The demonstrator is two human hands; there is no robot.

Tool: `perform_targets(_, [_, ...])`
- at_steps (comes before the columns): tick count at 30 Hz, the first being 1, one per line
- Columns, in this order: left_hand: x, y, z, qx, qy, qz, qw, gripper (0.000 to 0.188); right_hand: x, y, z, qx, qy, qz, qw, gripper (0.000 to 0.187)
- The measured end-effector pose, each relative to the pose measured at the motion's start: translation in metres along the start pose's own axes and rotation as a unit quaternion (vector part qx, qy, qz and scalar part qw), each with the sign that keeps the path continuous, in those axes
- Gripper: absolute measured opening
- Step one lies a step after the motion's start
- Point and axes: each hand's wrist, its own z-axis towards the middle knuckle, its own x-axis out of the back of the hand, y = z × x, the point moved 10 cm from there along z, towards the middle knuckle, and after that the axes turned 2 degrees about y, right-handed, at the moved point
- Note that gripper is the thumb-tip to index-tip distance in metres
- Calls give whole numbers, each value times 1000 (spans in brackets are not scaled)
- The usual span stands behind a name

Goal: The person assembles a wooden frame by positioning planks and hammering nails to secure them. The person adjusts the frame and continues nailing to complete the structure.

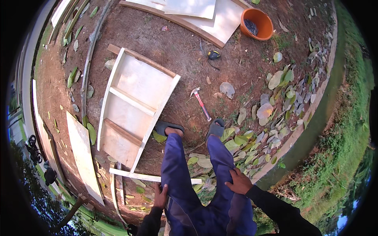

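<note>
My left hand (160,197) rests against the outer side of my left trouser leg, fingers stretched out and holding nothing. On my right thigh lies my right hand (239,182), flat and open. Left of my feet a wooden frame (134,101) with a plywood sheet and crosspieces lies on the dirt. A claw hammer (201,104) with a red and black handle is on the ground just ahead of my feet. Farther off sits a black and yellow tape measure (214,55). Neither hand touches any of these.
An orange bucket (256,24) at the far right holds what look like nails. Plywood panels (193,19) lie ahead. A loose wooden strip (149,177) lies near my left leg, a plywood offcut (84,153) farther left. Fallen leaves (275,114) and a ditch (311,145) border the right.
</note>
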Motion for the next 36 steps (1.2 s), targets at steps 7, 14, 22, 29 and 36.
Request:
perform_targets(7, [36,65,-70,23,39,233,971,54,8,8,-40,-31,-95,-86,991,45])
perform_targets(14, [9,71,-134,114,-327,342,874,39,41,-47,-58,74,-335,-96,934,48])
perform_targets(22, [35,111,212,-83,113,-37,989,41,22,-89,16,82,-857,26,508,45])
perform_targets(29, [31,99,459,-101,331,26,938,70,25,-144,503,169,-296,-116,933,80])
perform_targets(36, [56,140,531,-259,411,-128,865,88,-76,-149,593,166,-90,432,882,60])
